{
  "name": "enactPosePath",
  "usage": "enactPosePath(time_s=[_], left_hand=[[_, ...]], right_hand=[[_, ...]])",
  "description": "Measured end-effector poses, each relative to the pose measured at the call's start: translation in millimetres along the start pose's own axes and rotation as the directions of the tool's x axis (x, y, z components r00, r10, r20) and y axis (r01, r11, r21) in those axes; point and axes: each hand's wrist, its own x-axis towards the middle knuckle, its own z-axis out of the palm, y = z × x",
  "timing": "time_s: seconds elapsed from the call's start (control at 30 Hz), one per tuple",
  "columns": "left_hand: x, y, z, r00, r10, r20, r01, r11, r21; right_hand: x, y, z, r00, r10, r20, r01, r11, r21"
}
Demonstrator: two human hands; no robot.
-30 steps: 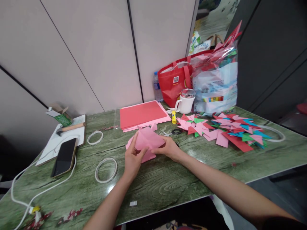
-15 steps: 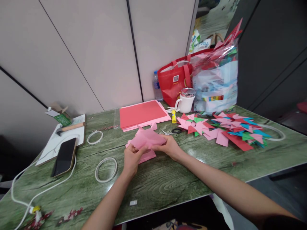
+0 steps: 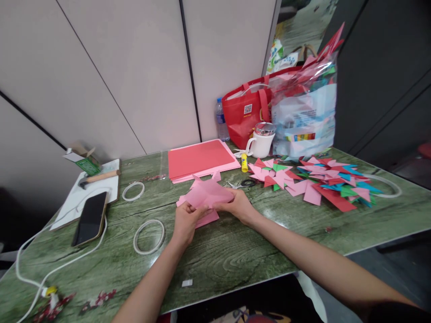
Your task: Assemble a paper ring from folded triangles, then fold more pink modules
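Observation:
A pink folded paper piece (image 3: pixel 207 192) with pointed corners is held just above the table, between both hands. My left hand (image 3: pixel 187 220) pinches its near left edge, thumb on top. My right hand (image 3: pixel 237 207) grips its right side, with the thumb reaching toward the left thumb. Under it more pink paper (image 3: pixel 208 218) shows, partly hidden by the hands. Just beyond lies a stack of red and pink sheets (image 3: pixel 202 158). Scissors (image 3: pixel 247 183) with dark handles rest to the right of the paper.
Folded paper stars (image 3: pixel 274 174) lie on the right, near a glue stick (image 3: pixel 244 163), white mug (image 3: pixel 262 142), red bag (image 3: pixel 245 114) and filled plastic bag (image 3: pixel 305 116). Leftward are tape rolls (image 3: pixel 149 237), a phone (image 3: pixel 90 219), a hammer (image 3: pixel 101 178) and a white cable (image 3: pixel 63 269).
Hardly anything differs. Both hands keep their hold on the pink paper, and the view has shifted very slightly.

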Motion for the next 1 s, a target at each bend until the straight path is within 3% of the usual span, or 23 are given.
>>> enactPosePath(time_s=[0.27, 0.43, 0.57, 0.67, 1.0], left_hand=[[4.2, -1.2, -3.1, 0.994, -0.015, -0.106, 0.006, 0.997, -0.081], [6.5, 0.8, -4.4, 0.984, 0.013, -0.179, -0.032, 0.994, -0.103], [5.3, 0.8, -3.5, 0.986, 0.016, -0.166, -0.030, 0.996, -0.081], [4.0, -0.3, -2.1, 0.990, 0.011, -0.140, -0.018, 0.998, -0.052], [2.1, -5.2, -0.4, 0.992, 0.005, -0.126, -0.009, 0.999, -0.036]], right_hand=[[-1.7, -6.7, -0.7, 0.984, -0.158, -0.081, 0.166, 0.980, 0.109], [-3.7, -10.1, -0.5, 0.960, -0.278, 0.041, 0.279, 0.960, -0.007], [-4.7, -7.4, 4.4, 0.979, -0.179, 0.100, 0.187, 0.980, -0.069], [-4.0, -4.7, 6.1, 0.991, -0.112, 0.078, 0.116, 0.992, -0.055], [-3.0, -0.8, 5.8, 0.995, -0.098, 0.008, 0.098, 0.995, -0.019]])
